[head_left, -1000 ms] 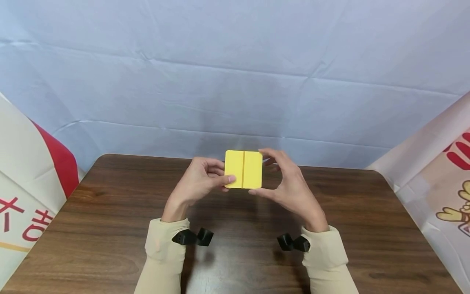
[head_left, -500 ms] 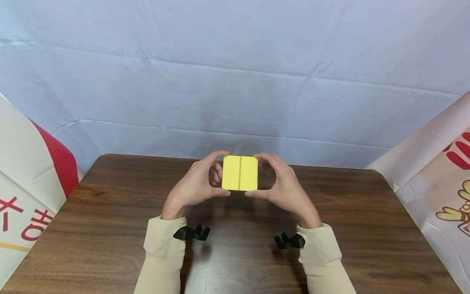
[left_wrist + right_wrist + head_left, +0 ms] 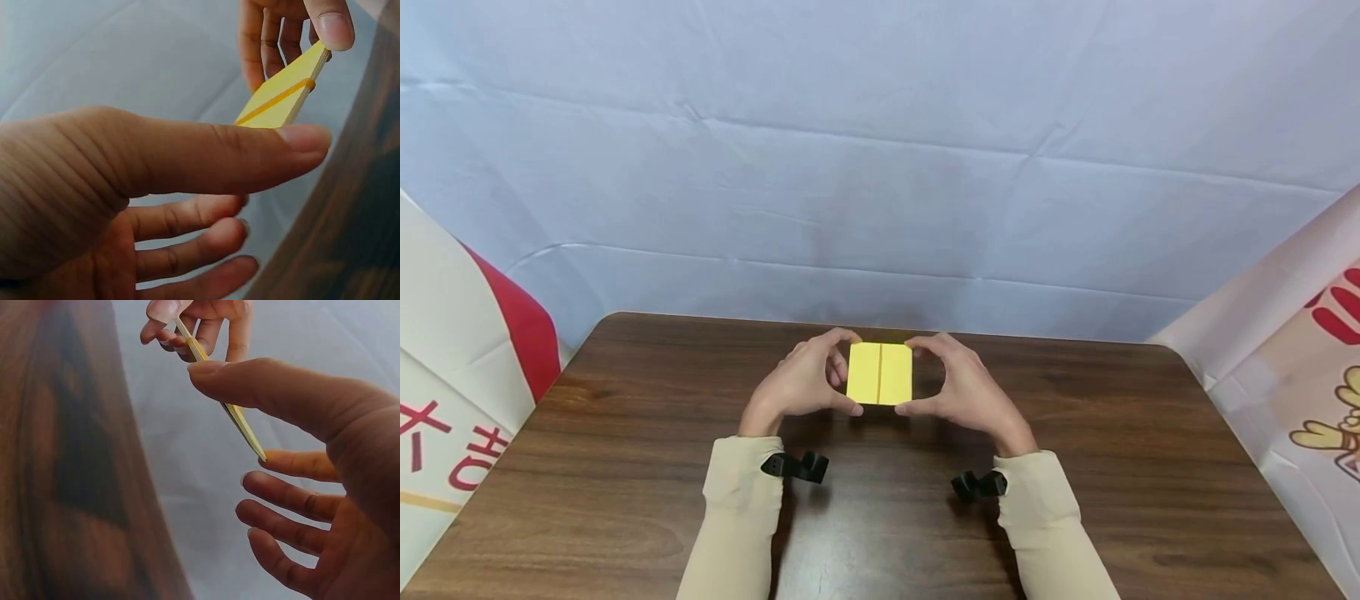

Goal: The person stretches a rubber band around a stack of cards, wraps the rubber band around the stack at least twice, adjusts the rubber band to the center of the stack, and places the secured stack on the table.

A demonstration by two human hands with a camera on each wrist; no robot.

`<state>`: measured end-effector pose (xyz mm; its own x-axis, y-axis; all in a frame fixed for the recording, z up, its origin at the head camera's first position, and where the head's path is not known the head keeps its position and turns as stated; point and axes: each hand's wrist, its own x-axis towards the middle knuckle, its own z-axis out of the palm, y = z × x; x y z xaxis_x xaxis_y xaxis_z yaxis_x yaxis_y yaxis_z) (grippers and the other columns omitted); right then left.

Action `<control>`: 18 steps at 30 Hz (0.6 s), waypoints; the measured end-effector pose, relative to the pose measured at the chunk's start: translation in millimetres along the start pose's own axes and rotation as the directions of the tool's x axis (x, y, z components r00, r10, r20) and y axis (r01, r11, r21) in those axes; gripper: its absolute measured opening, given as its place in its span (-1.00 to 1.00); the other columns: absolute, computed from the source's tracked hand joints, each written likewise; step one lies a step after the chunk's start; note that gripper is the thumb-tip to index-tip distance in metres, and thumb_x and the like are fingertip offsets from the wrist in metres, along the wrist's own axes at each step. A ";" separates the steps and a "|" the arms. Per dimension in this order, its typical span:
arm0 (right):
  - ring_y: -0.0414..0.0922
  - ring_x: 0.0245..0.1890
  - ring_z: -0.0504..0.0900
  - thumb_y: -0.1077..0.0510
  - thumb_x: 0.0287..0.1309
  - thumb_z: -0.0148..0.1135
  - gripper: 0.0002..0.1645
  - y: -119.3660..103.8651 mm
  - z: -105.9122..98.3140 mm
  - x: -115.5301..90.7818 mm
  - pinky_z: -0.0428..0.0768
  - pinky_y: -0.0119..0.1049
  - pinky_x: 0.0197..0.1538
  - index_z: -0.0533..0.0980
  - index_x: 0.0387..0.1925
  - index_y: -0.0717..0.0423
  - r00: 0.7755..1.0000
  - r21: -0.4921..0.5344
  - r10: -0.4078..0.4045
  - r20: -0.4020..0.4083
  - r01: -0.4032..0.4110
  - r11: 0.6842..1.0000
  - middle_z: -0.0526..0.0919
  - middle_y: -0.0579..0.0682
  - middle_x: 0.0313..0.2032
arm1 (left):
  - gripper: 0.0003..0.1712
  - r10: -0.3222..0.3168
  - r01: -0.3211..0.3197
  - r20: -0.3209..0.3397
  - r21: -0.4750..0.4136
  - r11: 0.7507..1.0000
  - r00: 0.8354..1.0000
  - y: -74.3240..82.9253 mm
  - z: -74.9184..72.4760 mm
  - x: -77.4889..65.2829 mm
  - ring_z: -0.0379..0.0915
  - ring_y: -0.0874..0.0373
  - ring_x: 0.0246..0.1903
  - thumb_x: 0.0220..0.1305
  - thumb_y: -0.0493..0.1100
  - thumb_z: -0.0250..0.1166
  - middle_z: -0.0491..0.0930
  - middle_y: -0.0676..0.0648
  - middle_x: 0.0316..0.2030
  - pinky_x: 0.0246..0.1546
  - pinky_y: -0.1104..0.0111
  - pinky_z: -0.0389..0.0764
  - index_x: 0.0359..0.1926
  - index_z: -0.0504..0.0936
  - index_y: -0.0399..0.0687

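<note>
A thin square stack of yellow cards [image 3: 862, 375] is held up between both hands above the dark wooden table. An orange-yellow elastic band [image 3: 275, 103] runs round its middle, and layered edges show in the wrist views. My left hand [image 3: 801, 379] pinches the stack's left side, thumb at the lower corner and index finger at the upper one. On the opposite side, my right hand [image 3: 972, 387] pinches the right corners the same way. In the right wrist view the stack [image 3: 247, 431] appears nearly edge-on, and the other fingers stand away from it. Its back is hidden in the head view.
The wooden table [image 3: 887, 533] reaches back to a creased pale cloth backdrop [image 3: 880, 167]. Printed cloth hangs at the left [image 3: 460, 375] and right [image 3: 1300, 375]. Black camera mounts [image 3: 795, 467] stick out from the cuffs.
The left thumb has shifted from the stack's front face to its lower corner. Both hands and the stack have come down and slightly left in the head view.
</note>
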<state>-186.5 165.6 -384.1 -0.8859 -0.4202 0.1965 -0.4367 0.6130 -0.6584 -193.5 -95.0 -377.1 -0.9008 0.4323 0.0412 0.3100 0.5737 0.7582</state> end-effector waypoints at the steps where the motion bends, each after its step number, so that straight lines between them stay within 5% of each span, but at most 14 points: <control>1: 0.11 0.13 0.54 -0.05 -0.29 0.76 0.03 2.8 2.2 0.4 0.52 0.11 0.14 0.49 0.27 0.10 1.000 -0.002 0.014 0.017 -0.014 1.000 0.57 0.08 0.07 | 0.05 -0.015 0.015 0.019 0.000 1.000 1.000 -2.2 1.5 0.9 0.46 0.10 -0.35 -0.26 -0.24 0.75 0.54 -0.02 -0.36 -0.28 0.28 0.52 0.32 0.43 -0.07; 12: 0.03 0.11 0.51 -0.20 -0.26 0.71 0.02 22.0 19.1 1.4 0.51 0.04 0.16 0.53 0.27 0.07 0.975 -0.090 0.133 0.178 -0.118 0.989 0.55 0.01 0.07 | 0.03 -0.146 0.152 0.169 -0.024 0.988 0.975 -26.2 20.7 9.6 0.43 0.07 -0.34 -0.21 -0.24 0.74 0.53 -0.08 -0.29 -0.28 0.28 0.49 0.32 0.43 -0.13; 18: -0.03 0.04 0.43 -0.23 -0.24 0.70 0.00 25.8 26.7 1.7 0.50 -0.01 0.11 0.55 0.24 0.10 0.960 -0.147 0.174 0.218 -0.144 0.979 0.51 0.00 0.02 | 0.01 -0.205 0.201 0.208 0.039 0.979 0.956 -30.1 29.8 12.0 0.41 0.05 -0.24 -0.15 -0.20 0.72 0.49 -0.09 -0.18 -0.17 0.21 0.49 0.35 0.42 -0.12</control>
<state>-195.1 162.8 -420.1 -0.8926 -0.4430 -0.0843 -0.3232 0.7589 -0.5654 -204.6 -86.4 -418.8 -0.8616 0.4411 -0.2513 0.1344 0.6755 0.7250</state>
